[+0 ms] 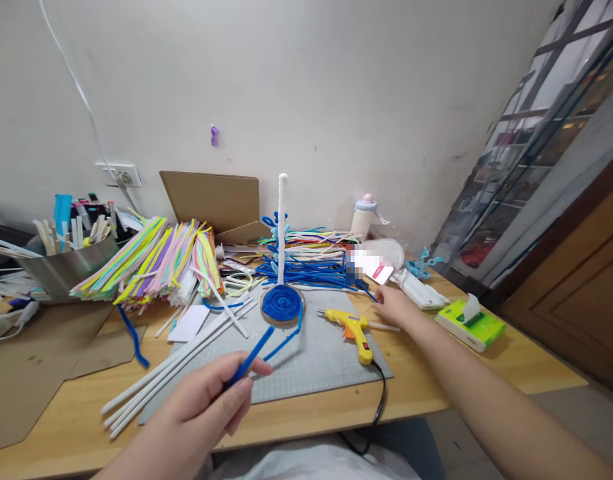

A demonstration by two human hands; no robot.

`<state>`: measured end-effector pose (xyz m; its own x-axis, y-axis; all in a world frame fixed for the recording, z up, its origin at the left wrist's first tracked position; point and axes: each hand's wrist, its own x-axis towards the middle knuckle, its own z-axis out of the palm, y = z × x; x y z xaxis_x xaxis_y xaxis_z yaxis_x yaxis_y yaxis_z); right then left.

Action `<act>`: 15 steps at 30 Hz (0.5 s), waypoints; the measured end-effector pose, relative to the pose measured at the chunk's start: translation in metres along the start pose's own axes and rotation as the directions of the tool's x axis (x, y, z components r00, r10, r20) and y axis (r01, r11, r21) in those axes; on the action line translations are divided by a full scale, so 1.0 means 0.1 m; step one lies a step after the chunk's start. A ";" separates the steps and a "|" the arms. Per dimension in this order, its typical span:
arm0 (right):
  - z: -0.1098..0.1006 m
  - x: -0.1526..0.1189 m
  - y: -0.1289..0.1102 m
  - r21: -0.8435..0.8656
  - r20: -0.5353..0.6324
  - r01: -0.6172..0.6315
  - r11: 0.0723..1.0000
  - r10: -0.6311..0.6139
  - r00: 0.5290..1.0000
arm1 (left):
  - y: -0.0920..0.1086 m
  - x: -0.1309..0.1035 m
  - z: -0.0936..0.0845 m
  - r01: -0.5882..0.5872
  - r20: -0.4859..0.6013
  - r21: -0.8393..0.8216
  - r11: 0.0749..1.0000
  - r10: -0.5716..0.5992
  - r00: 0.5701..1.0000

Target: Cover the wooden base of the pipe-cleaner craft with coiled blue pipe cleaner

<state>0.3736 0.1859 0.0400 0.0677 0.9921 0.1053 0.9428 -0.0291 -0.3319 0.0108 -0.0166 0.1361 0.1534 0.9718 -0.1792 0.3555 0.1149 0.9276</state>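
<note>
My left hand (219, 393) is closed around a blue pipe cleaner (257, 348), whose bent length runs back to the coil. That flat blue coil (281, 303) is wound into a disc on a round base on the grey cutting mat (321, 373). Behind the disc rises a white wrapped stick (281, 227) with blue loops beside it. At the right my right hand (393, 305) has its fingertips pinched at the end of another blue pipe cleaner (369, 291), near a pile of blue pipe cleaners (311, 272). A yellow glue gun (355, 330) lies between my hands.
White sticks (156, 380) cross the mat's left side. Bundles of coloured pipe cleaners (151, 263) and a metal container (69, 270) stand at the left. A phone (380, 270), a bottle (364, 217) and a green tissue pack (469, 325) are at the right. The glue gun's cord (383, 400) hangs over the front edge.
</note>
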 end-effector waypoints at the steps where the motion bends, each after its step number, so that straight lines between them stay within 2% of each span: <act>1: 0.06 0.03 0.06 -0.001 0.015 0.002 1.000 -0.002 1.000 | -0.02 -0.01 -0.04 0.020 -0.022 -0.023 1.000 -0.021 1.000; 6: 0.21 0.09 0.21 0.028 -0.003 0.021 0.999 -0.021 1.000 | -0.10 -0.01 -0.18 0.060 -0.075 -0.112 0.992 -0.068 0.995; 12: 0.34 0.16 0.20 0.043 0.005 0.109 0.993 -0.109 0.994 | -0.16 -0.02 -0.23 0.101 -0.002 -0.191 0.976 -0.103 0.995; 15: 0.27 0.21 0.21 0.033 -0.043 0.138 0.990 -0.137 0.990 | -0.27 -0.04 -0.26 0.130 0.011 -0.215 0.968 -0.131 0.991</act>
<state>0.3857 0.2096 0.0104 -0.0477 0.9806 0.1902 0.9318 0.1123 -0.3451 -0.0235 -0.0181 0.1206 0.1155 0.9462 -0.3022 0.1654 0.2817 0.9451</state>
